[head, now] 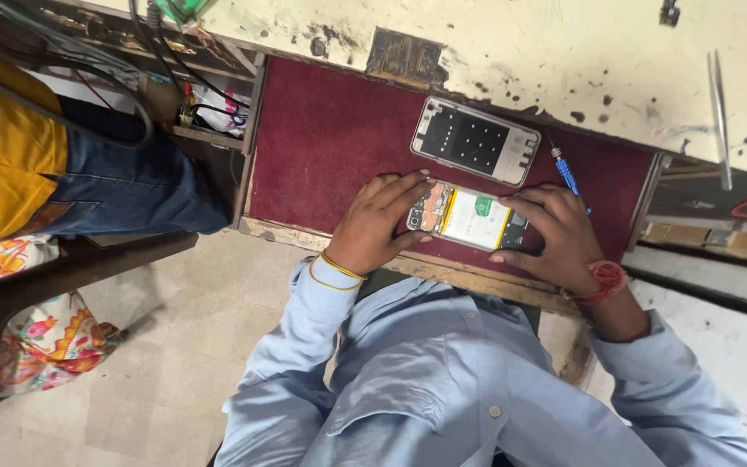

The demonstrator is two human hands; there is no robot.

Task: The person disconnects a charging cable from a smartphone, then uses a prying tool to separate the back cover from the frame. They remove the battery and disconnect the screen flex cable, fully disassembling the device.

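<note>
On the red mat (pixel 322 156), both hands grip an opened phone (pixel 469 216).

Light-blue shirt — red wrist thread.

Around the red mat
A removed phone back cover (pixel 475 139) lies on the maroon mat (pixel 322 147); a blue-handled screwdriver (pixel 566 174) sits beside it, metal tweezers (pixel 719 117) on the scuffed tabletop (pixel 564 52).
</note>
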